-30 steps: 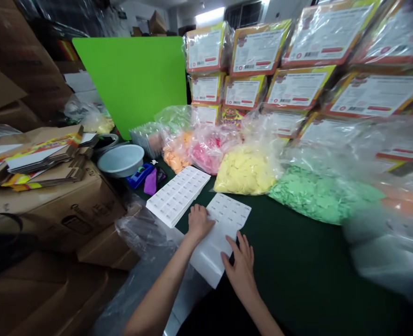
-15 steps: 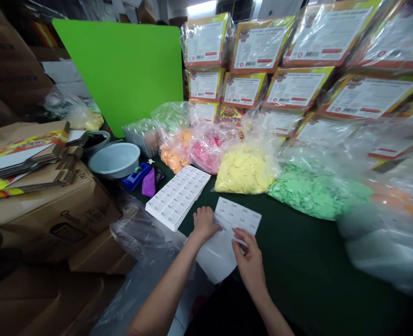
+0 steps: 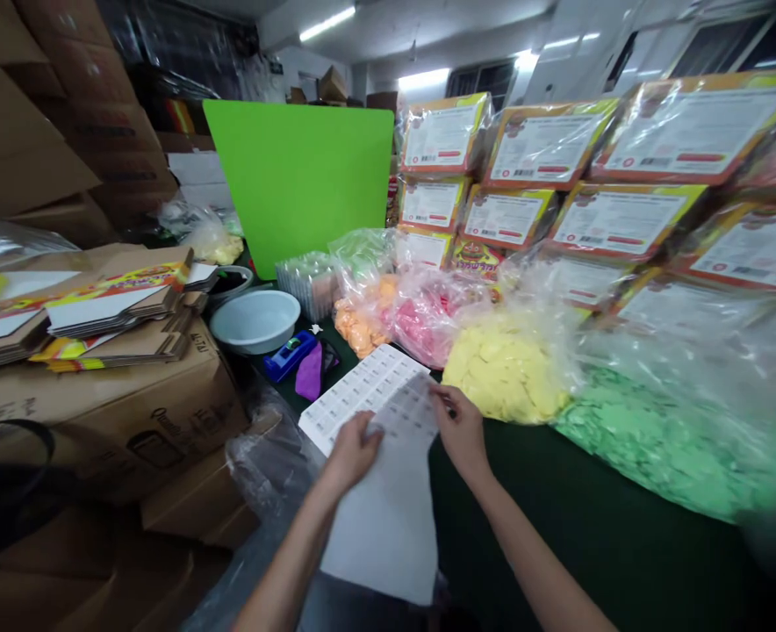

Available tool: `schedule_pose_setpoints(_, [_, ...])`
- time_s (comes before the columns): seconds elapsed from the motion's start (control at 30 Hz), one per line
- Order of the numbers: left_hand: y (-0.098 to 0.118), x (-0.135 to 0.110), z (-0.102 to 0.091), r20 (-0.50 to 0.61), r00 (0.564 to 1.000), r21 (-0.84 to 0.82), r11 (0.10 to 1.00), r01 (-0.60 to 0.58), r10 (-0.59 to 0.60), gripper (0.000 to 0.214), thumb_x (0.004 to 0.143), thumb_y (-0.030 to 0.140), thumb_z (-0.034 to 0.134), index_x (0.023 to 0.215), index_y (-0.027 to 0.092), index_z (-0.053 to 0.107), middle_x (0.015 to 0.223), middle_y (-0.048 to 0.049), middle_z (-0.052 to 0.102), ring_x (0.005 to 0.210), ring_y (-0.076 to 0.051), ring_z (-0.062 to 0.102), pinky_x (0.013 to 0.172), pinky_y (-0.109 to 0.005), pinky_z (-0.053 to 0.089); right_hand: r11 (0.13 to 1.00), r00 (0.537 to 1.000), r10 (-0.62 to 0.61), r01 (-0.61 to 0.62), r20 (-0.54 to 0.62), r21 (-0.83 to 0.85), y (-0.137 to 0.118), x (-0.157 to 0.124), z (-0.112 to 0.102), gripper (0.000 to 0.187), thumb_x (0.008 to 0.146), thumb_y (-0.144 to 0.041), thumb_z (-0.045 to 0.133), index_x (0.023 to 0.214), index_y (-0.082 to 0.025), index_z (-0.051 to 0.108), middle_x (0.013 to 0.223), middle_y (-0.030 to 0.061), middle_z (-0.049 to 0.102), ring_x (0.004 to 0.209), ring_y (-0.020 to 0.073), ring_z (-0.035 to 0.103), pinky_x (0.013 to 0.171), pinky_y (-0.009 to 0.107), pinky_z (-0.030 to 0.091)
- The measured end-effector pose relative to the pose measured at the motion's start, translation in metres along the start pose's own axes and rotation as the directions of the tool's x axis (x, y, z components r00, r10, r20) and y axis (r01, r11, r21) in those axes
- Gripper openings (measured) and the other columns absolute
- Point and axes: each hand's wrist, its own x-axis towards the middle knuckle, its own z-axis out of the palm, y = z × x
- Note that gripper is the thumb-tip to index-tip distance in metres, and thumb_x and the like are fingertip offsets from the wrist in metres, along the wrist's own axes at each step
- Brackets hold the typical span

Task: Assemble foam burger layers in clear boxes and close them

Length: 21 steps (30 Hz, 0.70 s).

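My left hand (image 3: 354, 449) grips the left edge of a white sticker sheet (image 3: 394, 491), fingers curled over it. My right hand (image 3: 459, 427) pinches the same sheet at its upper right edge. The sheet is lifted off the dark green table (image 3: 578, 518) and hangs down toward me, its upper part printed with rows of small labels. Its top overlaps a stack of white label sheets (image 3: 352, 393) lying flat just beyond my hands.
Clear bags of yellow pieces (image 3: 503, 373), green pieces (image 3: 664, 443), pink pieces (image 3: 427, 320) and orange pieces (image 3: 360, 323) lie behind. Wrapped boxes (image 3: 572, 211) are stacked at the back right, a green board (image 3: 309, 175) at the back. A white bowl (image 3: 255, 319), blue tape dispenser (image 3: 289, 355) and cardboard cartons (image 3: 104, 386) stand left.
The sheet has been raised off the table and shifted left and away, over the stack. My right hand went from lying on it to pinching its top right edge. The view tilted upward.
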Motion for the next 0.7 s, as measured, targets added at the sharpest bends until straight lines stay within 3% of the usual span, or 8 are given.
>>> schedule_pose_setpoints(0.13, [-0.016, 0.02, -0.079, 0.091, 0.954, -0.093, 0.951, 0.293, -0.285, 0.04, 0.079, 0.054, 0.071, 0.077, 0.015, 0.067, 0.073, -0.0064, 0.071, 0.071, -0.023, 0.066, 0.061, -0.029, 0.05, 0.992, 0.979, 0.029, -0.003, 0.202, -0.128, -0.003, 0.042, 0.061, 0.021, 0.091, -0.014, 0.053, 0.102, -0.018, 0.07, 0.104, 0.01, 0.075, 0.1, 0.0246, 0.069, 0.092, 0.039, 0.055])
schedule_pose_setpoints(0.27, [-0.029, 0.028, -0.118, 0.183, 0.889, -0.109, 0.89, 0.442, -0.419, 0.058, 0.065, 0.068, 0.078, 0.077, 0.012, 0.07, 0.066, -0.0072, 0.07, 0.053, -0.019, 0.062, 0.051, -0.028, 0.047, 0.952, 0.93, 0.105, 0.009, 0.353, -0.306, -0.004, 0.064, 0.103, 0.015, 0.091, -0.015, 0.066, 0.105, -0.015, 0.069, 0.111, 0.0105, 0.071, 0.109, 0.0256, 0.066, 0.098, 0.044, 0.052])
schedule_pose_setpoints(0.37, [-0.03, 0.032, -0.128, 0.233, 0.868, -0.148, 0.866, 0.477, -0.438, 0.062, 0.056, 0.061, 0.088, 0.09, 0.012, 0.073, 0.079, -0.0088, 0.076, 0.062, -0.019, 0.068, 0.061, -0.029, 0.054, 0.917, 0.896, 0.151, 0.03, 0.417, -0.397, -0.002, 0.073, 0.116, 0.024, 0.096, -0.03, 0.066, 0.116, -0.017, 0.066, 0.124, 0.0092, 0.066, 0.113, 0.0256, 0.064, 0.097, 0.048, 0.053])
schedule_pose_setpoints(0.47, [-0.025, 0.041, -0.133, 0.26, 0.867, -0.192, 0.857, 0.478, -0.425, 0.066, 0.054, 0.052, 0.092, 0.106, 0.014, 0.073, 0.09, -0.0084, 0.078, 0.073, -0.02, 0.072, 0.07, -0.029, 0.056, 0.901, 0.865, 0.179, 0.048, 0.468, -0.432, 0.0, 0.081, 0.119, 0.028, 0.097, -0.034, 0.065, 0.12, -0.018, 0.064, 0.126, 0.0096, 0.064, 0.112, 0.0256, 0.064, 0.096, 0.048, 0.055])
schedule_pose_setpoints(0.7, [-0.019, 0.064, -0.132, 0.375, 0.822, -0.248, 0.808, 0.535, -0.429, 0.067, 0.059, 0.041, 0.093, 0.117, 0.015, 0.073, 0.099, -0.0095, 0.079, 0.074, -0.019, 0.072, 0.073, -0.031, 0.058, 0.941, 0.829, 0.186, 0.005, 0.527, -0.339, 0.006, 0.103, 0.107, 0.023, 0.096, -0.032, 0.066, 0.111, -0.015, 0.067, 0.117, 0.008, 0.068, 0.105, 0.0233, 0.067, 0.091, 0.045, 0.057])
